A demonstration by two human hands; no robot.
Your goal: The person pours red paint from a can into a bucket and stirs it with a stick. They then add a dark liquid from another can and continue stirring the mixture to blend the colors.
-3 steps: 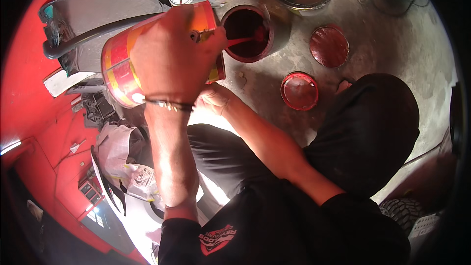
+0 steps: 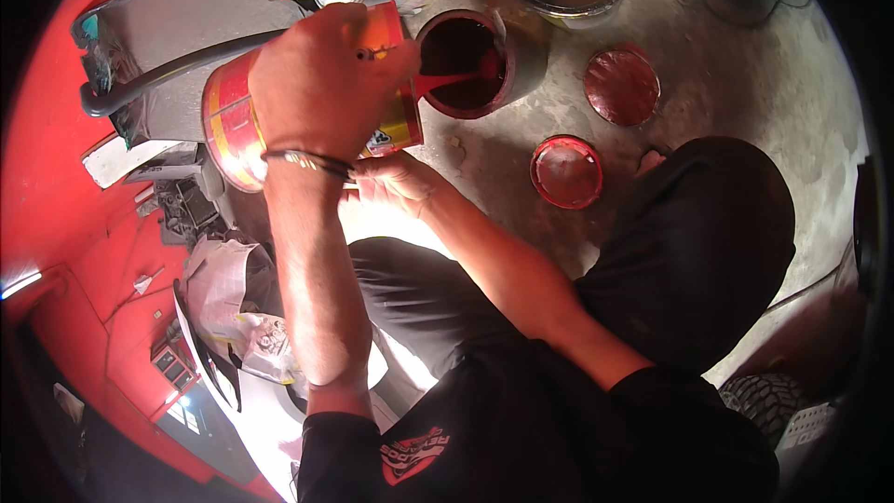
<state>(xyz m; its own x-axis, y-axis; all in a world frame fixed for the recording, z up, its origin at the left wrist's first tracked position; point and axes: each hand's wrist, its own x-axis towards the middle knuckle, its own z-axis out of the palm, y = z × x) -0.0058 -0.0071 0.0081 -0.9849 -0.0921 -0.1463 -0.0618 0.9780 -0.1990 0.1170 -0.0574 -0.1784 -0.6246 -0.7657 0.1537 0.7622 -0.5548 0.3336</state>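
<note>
Your left forearm rises straight, its hand [image 2: 321, 84] bent over and clamped on the glossy red-and-yellow cylindrical can [image 2: 233, 116], which lies tipped beneath your palm. Your right forearm slants inward, its hand [image 2: 396, 182] palm up with curled fingers near the can's lower side; whether it grips, you cannot tell. Just right of your left hand, a smooth red liquid [image 2: 442, 85] runs into a round, dark-mouthed container [image 2: 528, 63] on rough grey concrete floor [image 2: 708, 84].

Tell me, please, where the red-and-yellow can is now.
In the head view, the can is upper left of centre, tilted under the left hand, its mouth just left of the open round container.
</note>
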